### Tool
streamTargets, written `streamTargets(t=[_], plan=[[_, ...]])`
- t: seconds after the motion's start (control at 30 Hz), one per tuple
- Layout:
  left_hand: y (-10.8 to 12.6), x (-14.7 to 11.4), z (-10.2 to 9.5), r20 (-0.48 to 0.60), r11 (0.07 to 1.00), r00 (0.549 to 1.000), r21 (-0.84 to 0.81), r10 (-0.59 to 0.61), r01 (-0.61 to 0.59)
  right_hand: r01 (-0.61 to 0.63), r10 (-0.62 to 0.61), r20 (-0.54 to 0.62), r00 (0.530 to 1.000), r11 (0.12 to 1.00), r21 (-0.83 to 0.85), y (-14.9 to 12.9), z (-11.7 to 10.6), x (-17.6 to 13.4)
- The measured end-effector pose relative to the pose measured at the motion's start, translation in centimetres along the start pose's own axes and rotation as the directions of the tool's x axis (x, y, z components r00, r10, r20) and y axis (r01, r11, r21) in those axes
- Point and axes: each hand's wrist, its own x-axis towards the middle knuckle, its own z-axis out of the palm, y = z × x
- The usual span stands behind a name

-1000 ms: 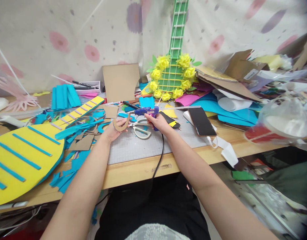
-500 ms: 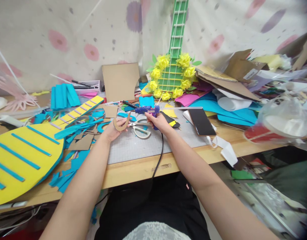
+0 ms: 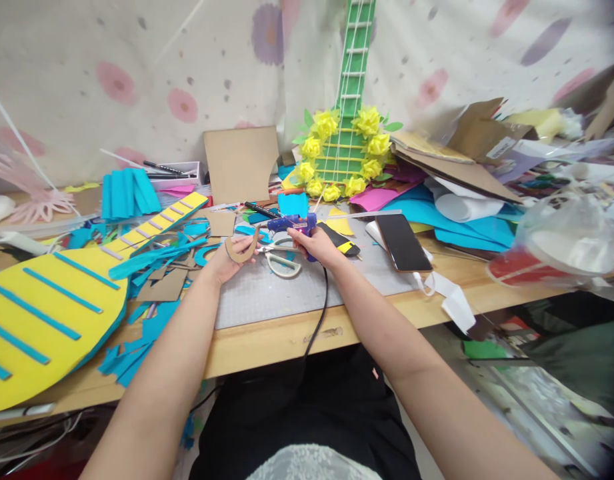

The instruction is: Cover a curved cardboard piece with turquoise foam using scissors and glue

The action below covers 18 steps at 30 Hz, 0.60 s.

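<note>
A curved, U-shaped strip of brown cardboard (image 3: 243,256) is held in my left hand (image 3: 224,265), its open side facing up and away from me. My right hand (image 3: 317,245) grips a blue hot glue gun (image 3: 291,223), whose nozzle points left toward the cardboard's right end. Whether nozzle and cardboard touch, I cannot tell. A thin glue stick (image 3: 369,214) seems to run out to the right behind the gun. Below the gun, scissors with pale handles (image 3: 285,267) lie on the grey cutting mat (image 3: 257,303). A black-and-yellow tool (image 3: 341,241) lies by my right hand.
Blue paper scraps (image 3: 151,333) and a yellow guitar-shaped cutout (image 3: 41,313) cover the left side. A green guitar model with yellow flowers (image 3: 351,157) stands behind. To the right lie a phone (image 3: 404,243), stacked cardboard and paper, and a bagged cup (image 3: 531,263). The gun's black cord (image 3: 323,310) crosses the table edge.
The glue gun has shifted slightly left and down with my right hand, its nozzle nearer the cardboard strip. My left hand has barely moved.
</note>
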Motion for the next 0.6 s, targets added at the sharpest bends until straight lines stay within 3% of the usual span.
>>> streamTargets(t=[0.6], plan=[[0.5,-0.5,0.6,0.000,1.000,1.000,-0.005,-0.018,0.018,-0.024,0.021,-0.070,0.997,0.999,-0.046,1.1,-0.2,0.9]])
